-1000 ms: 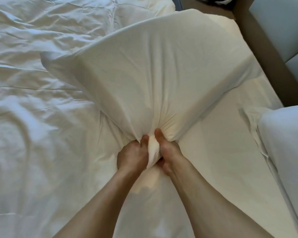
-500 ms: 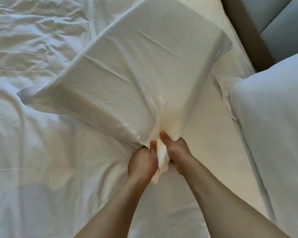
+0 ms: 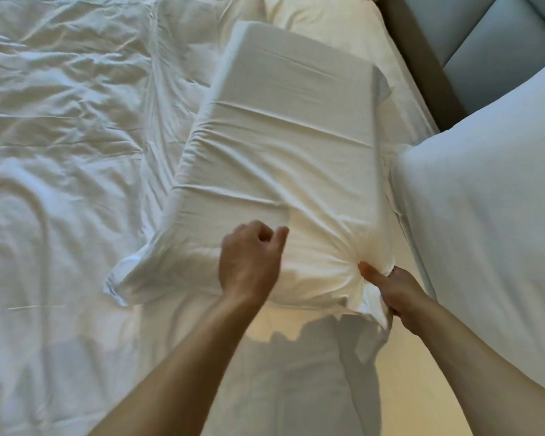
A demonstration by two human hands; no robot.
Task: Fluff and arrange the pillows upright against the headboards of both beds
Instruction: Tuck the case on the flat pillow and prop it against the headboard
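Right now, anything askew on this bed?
Yes. The pillow lies flat and skewed on the sheet, not upright against the headboard; its loose case end is bunched in the right hand.

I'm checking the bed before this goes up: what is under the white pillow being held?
Under the white rectangular pillow only smooth white bed sheet shows around its edges, with the pillow's shadow. The patch directly beneath is covered, so anything lying there cannot be seen.

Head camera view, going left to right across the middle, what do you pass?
Rumpled white duvet → long white pillow held flat on the bed → plump white pillow standing at the right. Lower down: left hand, then right hand.
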